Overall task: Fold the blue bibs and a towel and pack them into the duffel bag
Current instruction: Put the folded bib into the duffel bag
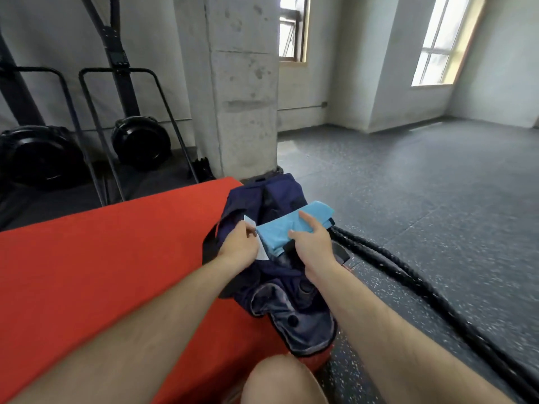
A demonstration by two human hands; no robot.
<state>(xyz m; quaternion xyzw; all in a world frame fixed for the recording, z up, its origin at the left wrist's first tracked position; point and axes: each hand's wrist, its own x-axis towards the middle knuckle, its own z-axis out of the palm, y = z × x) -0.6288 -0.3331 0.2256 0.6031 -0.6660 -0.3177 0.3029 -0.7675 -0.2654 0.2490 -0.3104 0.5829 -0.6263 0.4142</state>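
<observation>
Now | left hand (237, 246) grips duffel bag (262, 275) edge | right hand (313, 242) spread, touching bib (287, 228) | no legible writing

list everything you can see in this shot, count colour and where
folded cloth: one, light blue, on the open top of the duffel bag
duffel bag: one, navy, on the right edge of the red mat
red mat: one, red, left foreground
thick rope: one, black, on the floor right of the bag
exercise machines: two, black, back left by the wall
concrete pillar: one, grey, centre back
windows: two, back right
knee: one, bottom centre
left hand: one, holds the bag's edge
right hand: one, fingers on the cloth
</observation>
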